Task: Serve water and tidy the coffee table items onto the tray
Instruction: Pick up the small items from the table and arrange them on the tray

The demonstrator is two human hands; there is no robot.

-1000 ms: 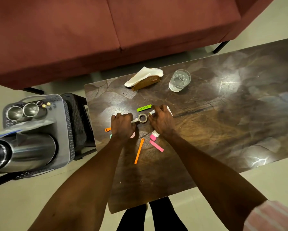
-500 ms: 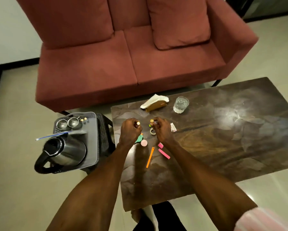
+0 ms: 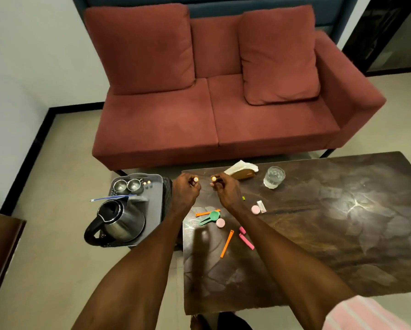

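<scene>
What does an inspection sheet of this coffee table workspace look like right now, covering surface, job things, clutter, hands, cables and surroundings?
Surface: dark marbled coffee table, glossy with light glare.
Job's things: grey plastic tray beside the table's left end, carrying a steel kettle and two steel cups; clear glass of water on the table.
Clutter: orange clip stick, green scoop, pink clip sticks, pink discs, white tissue in a brown holder.
Hands: left hand and right hand each pinch a small yellow-tipped item.
Cables: nothing seen.
Surroundings: red two-seat sofa, beige floor.
</scene>
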